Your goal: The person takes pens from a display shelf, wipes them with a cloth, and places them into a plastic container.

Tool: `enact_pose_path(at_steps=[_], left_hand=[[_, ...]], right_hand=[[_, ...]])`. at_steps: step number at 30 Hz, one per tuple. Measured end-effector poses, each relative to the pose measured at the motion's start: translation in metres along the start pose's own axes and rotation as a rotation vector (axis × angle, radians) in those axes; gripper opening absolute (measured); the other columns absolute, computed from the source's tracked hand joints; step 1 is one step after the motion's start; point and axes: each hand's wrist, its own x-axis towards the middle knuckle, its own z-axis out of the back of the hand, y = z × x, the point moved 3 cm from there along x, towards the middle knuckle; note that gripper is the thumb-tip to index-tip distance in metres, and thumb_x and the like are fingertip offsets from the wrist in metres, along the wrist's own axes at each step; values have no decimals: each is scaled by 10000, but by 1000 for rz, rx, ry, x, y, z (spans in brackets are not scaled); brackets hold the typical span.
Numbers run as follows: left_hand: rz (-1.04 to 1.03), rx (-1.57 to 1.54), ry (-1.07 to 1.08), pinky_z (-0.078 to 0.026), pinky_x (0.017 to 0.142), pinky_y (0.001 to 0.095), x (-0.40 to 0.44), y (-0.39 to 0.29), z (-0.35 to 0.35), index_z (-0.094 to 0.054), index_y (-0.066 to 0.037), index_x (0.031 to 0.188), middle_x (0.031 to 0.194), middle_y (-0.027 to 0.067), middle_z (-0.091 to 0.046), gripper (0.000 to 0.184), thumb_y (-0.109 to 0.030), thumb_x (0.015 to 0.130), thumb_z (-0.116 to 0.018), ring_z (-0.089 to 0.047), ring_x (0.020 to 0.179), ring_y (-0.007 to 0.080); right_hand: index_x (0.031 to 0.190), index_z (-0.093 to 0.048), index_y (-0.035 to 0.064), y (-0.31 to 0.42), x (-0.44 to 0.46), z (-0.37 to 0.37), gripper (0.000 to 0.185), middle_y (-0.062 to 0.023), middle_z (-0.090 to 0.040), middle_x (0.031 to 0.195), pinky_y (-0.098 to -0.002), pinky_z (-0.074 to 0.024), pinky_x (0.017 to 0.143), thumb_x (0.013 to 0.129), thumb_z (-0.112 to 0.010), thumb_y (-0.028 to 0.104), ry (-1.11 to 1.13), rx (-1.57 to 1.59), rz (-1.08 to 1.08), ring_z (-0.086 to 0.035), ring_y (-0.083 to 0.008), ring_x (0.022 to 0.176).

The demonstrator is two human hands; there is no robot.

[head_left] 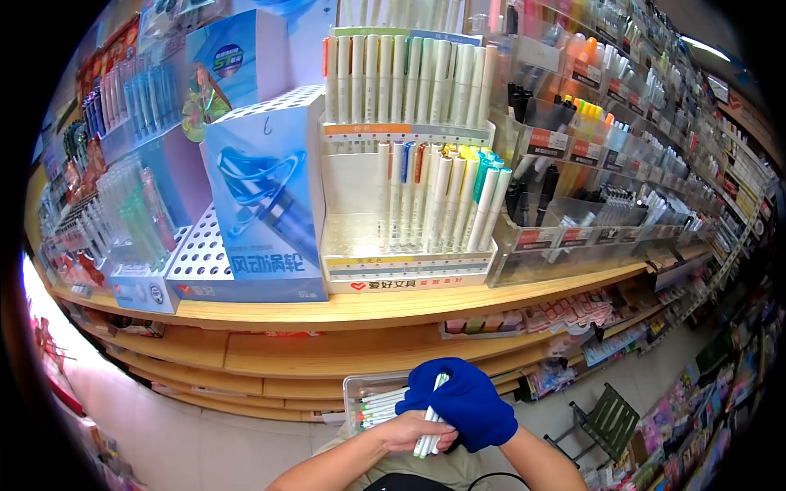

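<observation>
Low centre, above the lap [391,468]: left grip [405,430] closed round a small bunch of white pens [431,416], thumb and fingers tight about the lower part. Pens slanted, upper ends leaning right, lower ends poking out beneath the fingers. Count unclear, barrels overlapping.

Right forearm [536,460] in from lower right, running up into blue cloth [479,409]. Right grip under the fabric, fingers hidden; cannot tell how far open, or whether closed on anything. Cloth bunched thick, a fold lying against the upper part of the held pens.

Just left of the cloth: clear tray [350,401], more white pens [381,405] lying in it roughly side by side, some with green or orange ends. Right part of tray hidden behind cloth and left grip.

Ahead, wooden shelf [385,313] at the top of a stepped unit, lower shelves [311,353] beneath. On it, white stand [405,272]: upper row of markers packed close, lower row crowded toward the right, caps brown, blue, yellow, teal. Left of stand, blue box [266,192], holes in its top, "6" handwritten there. Right of stand, clear rack [532,239] with black, orange and yellow markers. Far right, on the floor, dark green folding stool [607,421].
</observation>
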Motion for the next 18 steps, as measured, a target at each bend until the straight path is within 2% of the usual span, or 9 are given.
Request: enact_pose_path(at_steps=[2, 5, 6, 9, 11, 13, 14, 16, 18], left_hand=[[-12, 7, -57, -486, 690, 280, 4, 13, 18, -559, -19, 944, 829, 74, -569, 128, -146, 926, -559, -587, 778, 176], [-26, 217, -252, -530, 729, 292, 2, 3, 1, -571, -6, 971, 911, 102, -606, 146, -146, 932, -553, -628, 853, 203], [-65, 253, -198, -550, 772, 311, 4, 3, 3, -546, -1, 1065, 970, 120, -621, 199, -154, 938, -546, -642, 914, 220], [-103, 402, -298, -547, 761, 280, -1, 0, -1, -504, -7, 1113, 908, 98, -622, 254, -192, 944, -544, -642, 879, 179], [-63, 465, -294, -517, 644, 278, -5, 2, -1, -467, -14, 1149, 866, 77, -583, 245, -178, 969, -487, -599, 749, 156], [-66, 450, -219, -466, 537, 255, -7, 5, 3, -471, -16, 1127, 812, 51, -543, 229, -191, 979, -468, -537, 639, 117], [-58, 322, -182, -319, 440, 218, -7, 7, 1, -462, -23, 1124, 764, 27, -468, 226, -203, 987, -449, -376, 538, 70], [-32, 209, -147, -274, 432, 201, -9, 3, -4, -454, -37, 1108, 773, 29, -458, 203, -199, 986, -450, -330, 528, 58], [-19, 121, -115, -245, 428, 189, -9, 3, -4, -445, -49, 1090, 782, 31, -449, 179, -196, 987, -447, -296, 522, 51]], right_hand=[[1015, -586, 34, -4, -4, -1, 254, -99, -634, 965, -330, -483, 773, 771, -630, 92, -139, 101, -85, -605, -203, 866], [967, -608, 60, -5, -5, 16, 209, -106, -633, 935, -352, -480, 739, 775, -596, 141, -122, -527, 232, -603, -263, 809], [940, -612, 71, -1, -5, 17, 197, -108, -631, 926, -360, -477, 727, 768, -588, 162, -129, -681, 315, -598, -284, 791], [891, -609, 81, 15, -3, 20, 167, -107, -629, 896, -366, -475, 705, 749, -572, 163, -92, -1120, 531, -597, -299, 774], [860, -601, 68, 53, -4, 3, 137, -108, -634, 878, -357, -484, 696, 752, -565, 143, -28, -1267, 568, -610, -281, 781], [836, -590, 39, 59, -4, -4, 114, -113, -640, 862, -346, -500, 691, 761, -557, 117, -17, -1233, 607, -627, -257, 789], [829, -581, 19, 45, -1, 2, 108, -116, -643, 854, -341, -509, 689, 765, -553, 101, -45, -1164, 654, -636, -245, 791], [820, -561, -16, 43, 4, 1, 103, -126, -647, 841, -338, -526, 693, 780, -538, 76, -141, -739, 498, -649, -234, 796], [816, -536, -48, 38, 2, -9, 110, -139, -648, 830, -341, -539, 703, 801, -515, 59, -259, -19, 87, -657, -234, 802]])
